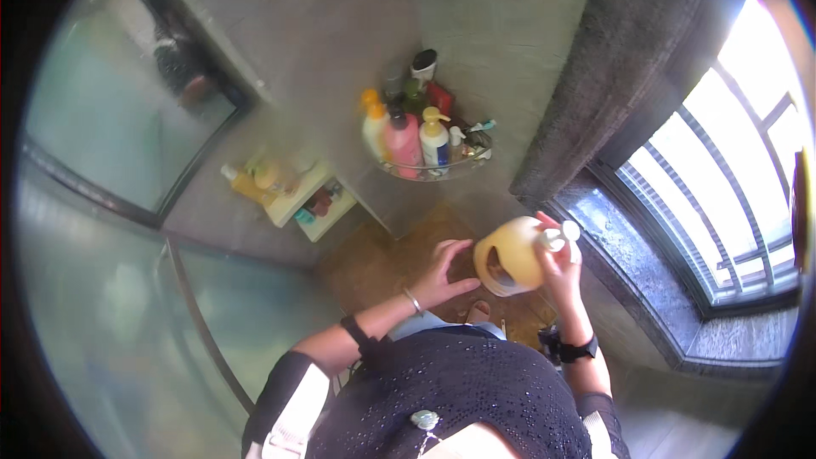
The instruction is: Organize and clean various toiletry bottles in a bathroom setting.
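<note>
My right hand [561, 274] is closed around the neck end of a pale yellow pump bottle [518, 246], just below its white pump top [557, 239]. The bottle lies tilted on its side in the air, its base toward the left and a dark patch on its label. Close to that base, my left hand [444, 279] is held with thumb and fingers apart. A small gap separates it from the bottle, and nothing is in it.
Ahead, a corner shelf [442, 173] is crowded with several bottles, among them a pink bottle [403, 143]. To its left stands a small white shelf unit [293, 204] with more bottles. A barred window [705, 178] and stone ledge [608, 219] are at right; glass panels [102, 280] line the left.
</note>
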A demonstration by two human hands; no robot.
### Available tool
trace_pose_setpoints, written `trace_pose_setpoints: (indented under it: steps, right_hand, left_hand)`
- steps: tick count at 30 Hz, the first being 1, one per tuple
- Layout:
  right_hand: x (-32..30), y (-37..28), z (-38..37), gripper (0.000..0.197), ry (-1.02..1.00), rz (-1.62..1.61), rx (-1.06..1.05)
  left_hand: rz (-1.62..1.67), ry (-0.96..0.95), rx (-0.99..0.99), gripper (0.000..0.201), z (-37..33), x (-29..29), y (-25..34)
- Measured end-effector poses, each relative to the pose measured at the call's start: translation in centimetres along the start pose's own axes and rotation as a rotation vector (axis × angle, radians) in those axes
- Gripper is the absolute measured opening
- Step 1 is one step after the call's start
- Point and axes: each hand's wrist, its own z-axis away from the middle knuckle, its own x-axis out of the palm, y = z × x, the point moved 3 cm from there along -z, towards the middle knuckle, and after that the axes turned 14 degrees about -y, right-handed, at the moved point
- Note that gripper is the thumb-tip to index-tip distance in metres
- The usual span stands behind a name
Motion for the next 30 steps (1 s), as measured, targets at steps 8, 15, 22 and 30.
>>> trace_pose_setpoints:
  steps: [8, 15, 22, 30]
  right_hand:
    - [1.8, 3.5, 1.7, 0.034, 0.385, -0.275, -0.009]
    - [-0.2, 3.9, 11.8, 0.041, 0.658, 0.572, -0.099]
    - [-1.7, 4.8, 23.7, 0.042, 0.648, 1.007, -0.010]
    - [-8.9, 7.7, 41.5, 0.039, 0.801, 0.977, 0.328]
  left_hand:
    - [-0.205, -0.127, 0.147, 0.106, -3.4, 2.0, 0.9]
    - [0.753, -0.926, -0.401, 0.091, -5.1, 9.0, 1.6]
    - [1.360, -1.506, -0.771, 0.076, -5.1, 24.2, 3.9]
    - [1.137, -1.339, -1.186, 0.070, 0.1, 46.4, 6.2]
